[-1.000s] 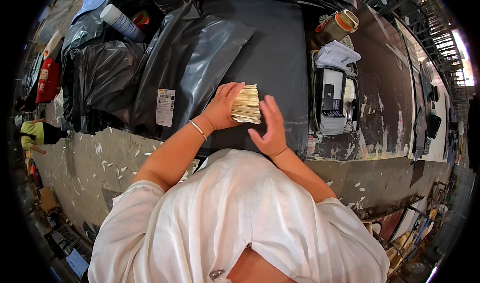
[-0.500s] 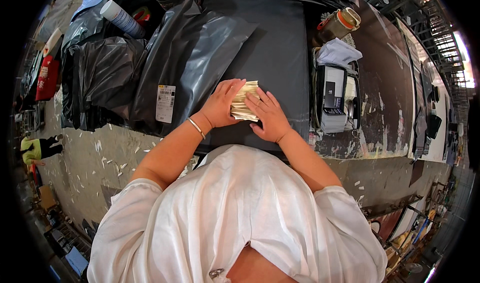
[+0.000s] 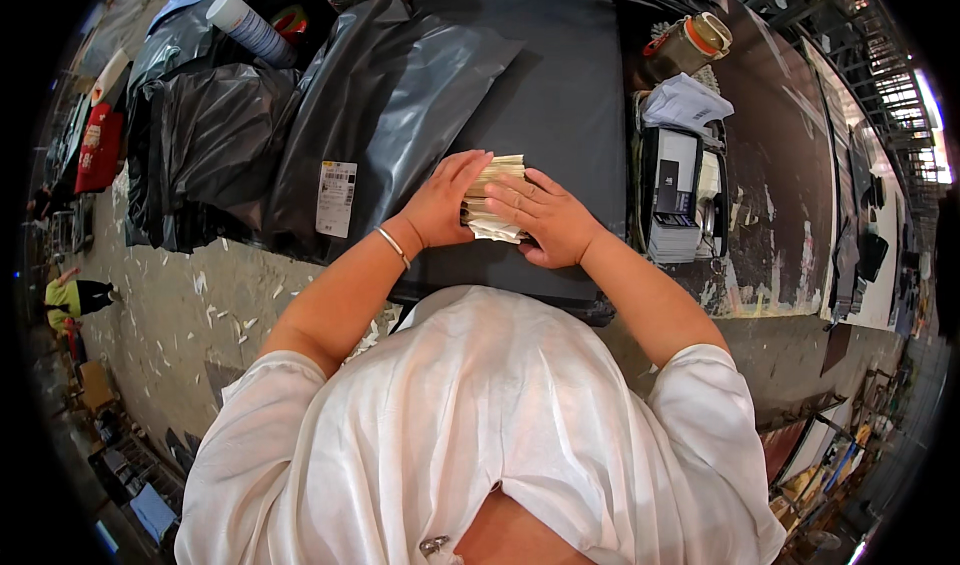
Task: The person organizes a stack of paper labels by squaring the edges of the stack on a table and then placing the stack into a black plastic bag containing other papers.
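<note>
A thick stack of cream paper slips stands on the dark work surface in front of my body, its layered edges slightly uneven. My left hand is closed along the stack's left side, fingers pointing away from me. My right hand lies across its right side and top, the fingers together on the paper and the thumb at the near right corner. Between them the two hands hold the stack, and my fingers hide part of it. A pale bangle circles my left wrist.
Grey plastic bags with a label lie left of my hands. A spray can is far left. At right stands a box of cards and papers, with an amber jar behind it. A person is at the far left.
My right hand has slid left and farther over the stack, covering more of it. The left hand keeps its place on the left side. The whole view has shifted slightly.
</note>
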{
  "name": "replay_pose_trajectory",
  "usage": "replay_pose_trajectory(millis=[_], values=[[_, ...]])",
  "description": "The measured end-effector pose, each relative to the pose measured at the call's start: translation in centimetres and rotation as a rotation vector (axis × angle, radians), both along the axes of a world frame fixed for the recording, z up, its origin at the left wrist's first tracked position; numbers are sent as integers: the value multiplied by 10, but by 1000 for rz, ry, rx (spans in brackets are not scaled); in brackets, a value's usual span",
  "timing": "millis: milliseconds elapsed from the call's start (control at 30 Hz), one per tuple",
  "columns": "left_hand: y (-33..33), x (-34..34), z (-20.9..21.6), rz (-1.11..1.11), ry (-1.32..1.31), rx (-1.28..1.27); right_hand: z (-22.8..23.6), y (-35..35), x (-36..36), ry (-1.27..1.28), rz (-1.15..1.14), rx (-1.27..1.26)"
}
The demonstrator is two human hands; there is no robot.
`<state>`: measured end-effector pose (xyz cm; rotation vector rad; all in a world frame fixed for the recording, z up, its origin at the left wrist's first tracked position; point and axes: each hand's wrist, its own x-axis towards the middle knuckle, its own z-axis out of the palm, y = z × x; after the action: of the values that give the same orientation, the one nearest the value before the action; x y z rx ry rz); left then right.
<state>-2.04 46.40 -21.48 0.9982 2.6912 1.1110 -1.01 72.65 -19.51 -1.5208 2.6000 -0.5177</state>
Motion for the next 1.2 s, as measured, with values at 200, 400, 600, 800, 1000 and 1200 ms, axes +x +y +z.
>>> replay_pose_trajectory(millis=[200,400,600,800,1000,1200], values=[[-2,0,-2,10,-29,-20,8,-16,-2,-31,13,128],[-6,1,-1,51,-28,-13,11,-2,-5,-60,-82,22],[-1,-1,2,67,-112,-26,-7,4,-13,-28,-328,-336],[3,-4,-2,82,-124,-31,9,-35,-34,-163,-318,-259],[2,-2,-9,94,-142,59,8,-56,-44,-172,-257,-113],[0,1,-16,102,-153,112,5,-58,-38,-238,-406,-97]])
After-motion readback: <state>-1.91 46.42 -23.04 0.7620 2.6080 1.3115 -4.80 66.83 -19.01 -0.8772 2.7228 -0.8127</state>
